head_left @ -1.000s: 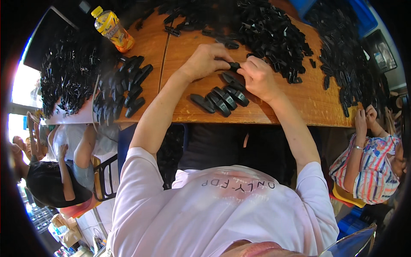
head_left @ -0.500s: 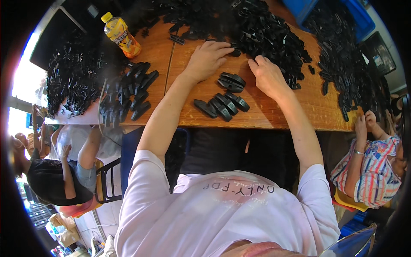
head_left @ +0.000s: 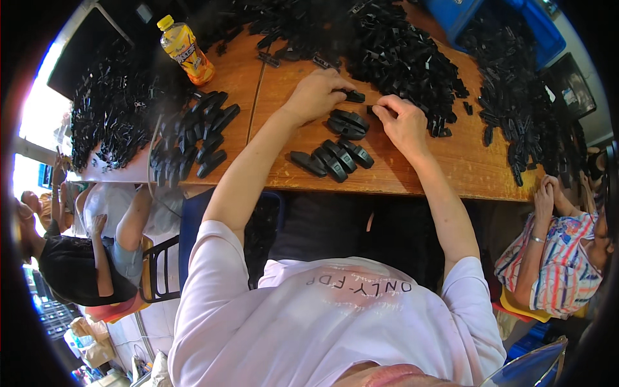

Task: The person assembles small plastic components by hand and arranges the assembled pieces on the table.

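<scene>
My left hand [head_left: 318, 95] is closed, its fingertips on a black plastic piece [head_left: 353, 97] that sticks out to the right of them. Facing it, my right hand [head_left: 402, 122] pinches a small black plastic part [head_left: 371, 110] between thumb and fingers. The two pieces are a short way apart. Below my hands lies a small cluster of oblong black pieces [head_left: 348, 124]. Nearer the table edge, several more oblong black pieces [head_left: 336, 161] lie side by side. The exact kind of these parts cannot be made out.
A big heap of small black parts [head_left: 406, 58] covers the far side of the wooden table [head_left: 258, 161]. Left are a group of oblong pieces [head_left: 200, 135] and a yellow-capped drink bottle [head_left: 187, 51]. More parts [head_left: 509, 97] lie right. People sit at both sides.
My right hand has drawn nearer the table edge and now pinches a small black part. My left hand has moved slightly down, its fingers drawn in on a black piece.
</scene>
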The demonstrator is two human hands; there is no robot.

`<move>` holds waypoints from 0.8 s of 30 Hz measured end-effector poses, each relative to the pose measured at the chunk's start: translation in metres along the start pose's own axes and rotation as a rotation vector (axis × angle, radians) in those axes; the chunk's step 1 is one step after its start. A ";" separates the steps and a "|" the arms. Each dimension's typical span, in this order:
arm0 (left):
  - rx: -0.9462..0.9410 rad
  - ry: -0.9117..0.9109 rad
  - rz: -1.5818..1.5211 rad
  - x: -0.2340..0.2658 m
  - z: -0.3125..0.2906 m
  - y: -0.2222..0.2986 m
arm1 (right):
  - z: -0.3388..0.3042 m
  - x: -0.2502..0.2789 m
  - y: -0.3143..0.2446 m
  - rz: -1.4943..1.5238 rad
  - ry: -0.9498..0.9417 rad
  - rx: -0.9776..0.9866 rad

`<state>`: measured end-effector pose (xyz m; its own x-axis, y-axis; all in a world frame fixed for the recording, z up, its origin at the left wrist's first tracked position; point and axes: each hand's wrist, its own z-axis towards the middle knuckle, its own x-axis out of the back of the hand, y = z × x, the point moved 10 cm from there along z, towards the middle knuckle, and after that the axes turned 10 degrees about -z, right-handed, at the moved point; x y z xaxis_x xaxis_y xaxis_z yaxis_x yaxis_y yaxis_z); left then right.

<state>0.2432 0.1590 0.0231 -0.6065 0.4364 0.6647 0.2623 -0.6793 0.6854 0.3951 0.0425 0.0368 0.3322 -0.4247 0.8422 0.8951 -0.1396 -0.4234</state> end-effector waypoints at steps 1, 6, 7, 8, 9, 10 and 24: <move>0.003 -0.001 0.001 0.001 -0.005 -0.002 | 0.000 -0.003 0.003 0.003 -0.003 0.000; 0.012 0.139 -0.194 0.016 -0.023 -0.002 | -0.004 0.008 0.005 -0.149 0.212 0.236; 0.013 0.139 -0.196 0.016 -0.022 -0.001 | -0.005 0.007 0.006 -0.149 0.210 0.235; 0.043 0.146 -0.233 0.015 -0.019 -0.002 | -0.007 0.009 0.006 -0.170 0.236 0.229; 0.075 0.158 -0.265 0.015 -0.020 -0.005 | -0.010 0.012 0.003 -0.187 0.264 0.230; 0.078 0.162 -0.265 0.016 -0.022 -0.006 | -0.011 0.013 0.001 -0.185 0.261 0.233; 0.154 0.034 -0.419 0.002 -0.015 -0.015 | 0.013 -0.006 -0.030 0.041 -0.040 0.495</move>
<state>0.2266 0.1610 0.0100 -0.7077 0.6342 0.3114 0.0953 -0.3511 0.9315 0.3697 0.0606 0.0487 0.3723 -0.3847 0.8447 0.9117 0.3223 -0.2550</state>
